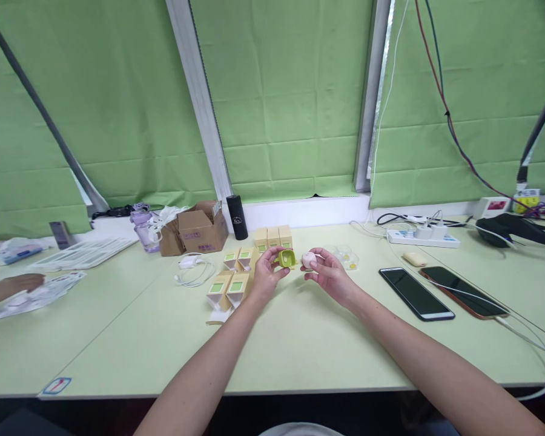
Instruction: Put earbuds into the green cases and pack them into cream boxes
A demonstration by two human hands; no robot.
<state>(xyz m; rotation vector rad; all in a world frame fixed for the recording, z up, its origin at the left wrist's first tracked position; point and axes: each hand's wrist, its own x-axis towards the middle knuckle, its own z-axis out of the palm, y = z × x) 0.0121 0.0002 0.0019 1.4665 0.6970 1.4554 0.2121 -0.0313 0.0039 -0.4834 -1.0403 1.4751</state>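
My left hand (270,270) grips a small yellow-green case (286,259) with a hollow inside, held above the table. Close by on the right, my right hand (327,274) pinches a small, rounded white piece (308,260); its exact kind I cannot make out. The two held things are near each other but apart. Just left of my left hand stand several small cardboard boxes (238,286) with green labels, some with open flaps. Behind my right hand lies a clear plastic tray (346,257) with small yellow bits in it.
Two phones (416,293) and a cream case (415,259) lie on the right, with cables and a power strip (422,237) behind. At the back are a black bottle (237,217), an open carton (203,227) and a purple bottle (144,228). Another person's hand (25,283) touches papers at far left.
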